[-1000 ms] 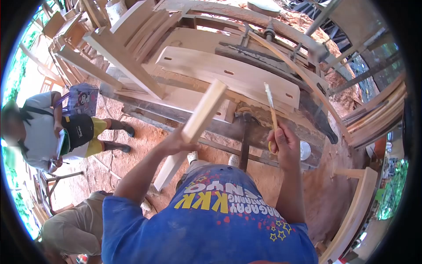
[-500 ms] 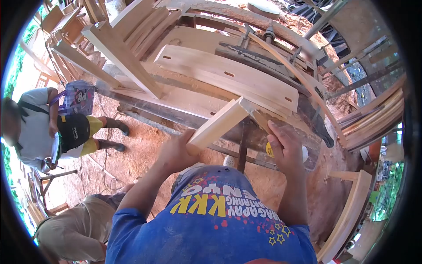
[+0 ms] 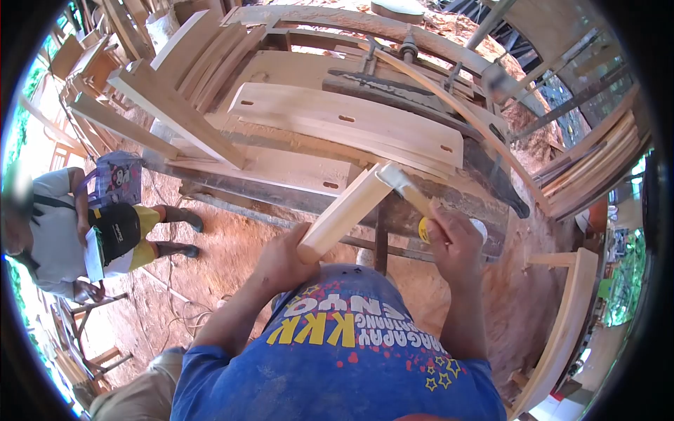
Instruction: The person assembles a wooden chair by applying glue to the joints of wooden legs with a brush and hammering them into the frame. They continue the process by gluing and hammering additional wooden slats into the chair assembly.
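Observation:
My left hand (image 3: 284, 261) is closed around the near end of a pale squared wooden piece (image 3: 345, 214), which slants up and away from me over the near edge of the workbench. In my right hand (image 3: 455, 242) is a flat tan-handled tool (image 3: 420, 202) with a whitish end, its kind not clear. That end lies right at the far tip of the wooden piece. A rounded yellow-and-white item (image 3: 423, 229) shows partly behind my right fingers, the rest of it hidden.
On the workbench (image 3: 246, 184) lie slotted boards (image 3: 351, 123) and a dark metal clamp (image 3: 400, 88). Upright planks (image 3: 175, 116) stand at its left end. A person (image 3: 60, 224) with a bag stands at left; another person's clothing (image 3: 140, 393) shows lower left. A curved wooden frame (image 3: 562, 330) stands right.
The whitish end of the tool has swung over the wooden piece's tip. My view has shifted slightly, and the person at lower left has moved mostly out of view.

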The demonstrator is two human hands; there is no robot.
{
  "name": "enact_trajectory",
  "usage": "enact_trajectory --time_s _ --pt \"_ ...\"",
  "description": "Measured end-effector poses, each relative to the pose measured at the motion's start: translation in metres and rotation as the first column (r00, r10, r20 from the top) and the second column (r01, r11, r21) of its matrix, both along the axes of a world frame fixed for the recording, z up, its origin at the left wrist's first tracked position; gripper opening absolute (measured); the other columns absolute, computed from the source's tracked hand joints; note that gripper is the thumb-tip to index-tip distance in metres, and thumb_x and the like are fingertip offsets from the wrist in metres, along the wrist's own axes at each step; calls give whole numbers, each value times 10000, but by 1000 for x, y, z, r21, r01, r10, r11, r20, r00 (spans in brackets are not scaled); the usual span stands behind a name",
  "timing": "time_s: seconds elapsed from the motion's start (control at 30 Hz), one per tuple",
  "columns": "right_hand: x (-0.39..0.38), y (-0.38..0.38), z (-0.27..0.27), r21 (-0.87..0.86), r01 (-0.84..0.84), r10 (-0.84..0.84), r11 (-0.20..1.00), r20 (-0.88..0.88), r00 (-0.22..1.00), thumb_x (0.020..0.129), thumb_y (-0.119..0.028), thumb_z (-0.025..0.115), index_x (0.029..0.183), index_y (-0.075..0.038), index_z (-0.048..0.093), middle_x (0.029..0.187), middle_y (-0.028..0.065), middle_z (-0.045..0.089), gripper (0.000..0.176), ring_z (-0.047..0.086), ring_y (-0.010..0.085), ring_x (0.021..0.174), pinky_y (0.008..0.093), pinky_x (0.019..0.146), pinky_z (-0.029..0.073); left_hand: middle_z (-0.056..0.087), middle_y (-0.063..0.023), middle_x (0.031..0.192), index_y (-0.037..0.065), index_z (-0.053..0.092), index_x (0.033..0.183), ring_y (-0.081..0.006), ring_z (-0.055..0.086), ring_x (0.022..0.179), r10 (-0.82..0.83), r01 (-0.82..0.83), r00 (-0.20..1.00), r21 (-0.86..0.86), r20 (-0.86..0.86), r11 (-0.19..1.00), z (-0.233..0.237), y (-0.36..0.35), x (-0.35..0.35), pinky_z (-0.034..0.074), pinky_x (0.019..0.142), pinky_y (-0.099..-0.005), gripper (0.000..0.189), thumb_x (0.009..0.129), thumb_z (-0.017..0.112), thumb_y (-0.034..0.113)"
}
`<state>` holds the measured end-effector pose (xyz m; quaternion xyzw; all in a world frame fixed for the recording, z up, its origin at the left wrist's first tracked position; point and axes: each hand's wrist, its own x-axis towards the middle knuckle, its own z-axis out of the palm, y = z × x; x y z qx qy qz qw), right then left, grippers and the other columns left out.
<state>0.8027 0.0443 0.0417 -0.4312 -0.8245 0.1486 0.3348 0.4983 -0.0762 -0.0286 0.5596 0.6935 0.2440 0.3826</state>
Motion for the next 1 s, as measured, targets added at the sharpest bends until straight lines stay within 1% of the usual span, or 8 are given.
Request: enact_trajectory --time_s 0.27,0.37,0.57,0.67,0.8,0.9,0.93,1.0 --pt "4 -5 -15 -37 145 -149 989 -103 984 873 -58 778 1189 -65 751 876 114 714 317 691 273 736 382 658 558 712 -263 1075 36 564 1333 -453 689 1010 -39 39 999 -6 -25 999 1 1 6 564 890 -509 674 727 773 242" --pt "5 -9 -17 93 -8 9 996 -11 1000 871 -53 775 1185 -60 751 879 117 715 315 697 271 739 381 656 561 728 -239 1040 48 598 1307 -423 713 994 -14 15 999 13 -28 1000 3 -2 9 579 870 -481 622 727 763 199" --pt "8 -10 -22 -32 151 -152 988 -50 987 881 -64 766 1186 -60 750 893 122 719 305 711 277 770 379 672 570 726 -239 1056 61 603 1342 -403 720 1016 -26 26 999 1 -23 1000 11 -2 11 579 886 -467 648 726 763 180" --pt "3 -12 -19 45 5 -5 999 -2 1000 890 -67 750 1210 -58 737 875 138 705 320 695 285 751 392 668 560 705 -248 1117 79 583 1381 -423 701 1037 -43 45 998 42 -51 998 14 -4 9 570 909 -483 705 718 784 209" --pt "8 -5 -23 -126 121 -129 985 -63 990 956 -113 705 1265 -44 696 843 95 685 316 648 189 682 333 607 518 692 -230 1101 67 600 1378 -404 698 1008 -103 112 984 54 -142 992 23 -3 2 562 904 -436 704 733 810 259" --pt "12 -5 -28 -550 -47 -202 834 -384 901 1024 -183 645 1338 -28 635 841 57 663 350 586 105 653 265 570 468 688 -172 1047 -47 583 1340 -297 693 1017 -270 267 952 39 141 963 14 0 -32 542 893 -407 784 732 877 352" --pt "13 -9 -24 -659 -188 -216 728 -482 849 1042 -206 624 1363 -23 611 844 48 656 370 563 83 648 245 562 449 681 -142 1025 -86 593 1267 -258 701 999 -97 130 823 -18 559 991 13 -5 -31 555 858 -400 793 765 865 464" --pt "5 -18 -26 -708 -404 -251 579 -626 738 1064 -237 594 1402 -16 570 850 41 644 405 529 59 635 222 551 424 681 -141 1029 -74 596 1238 -253 708 962 -10 92 736 -84 677 992 15 -10 -37 567 839 -397 783 783 838 515"
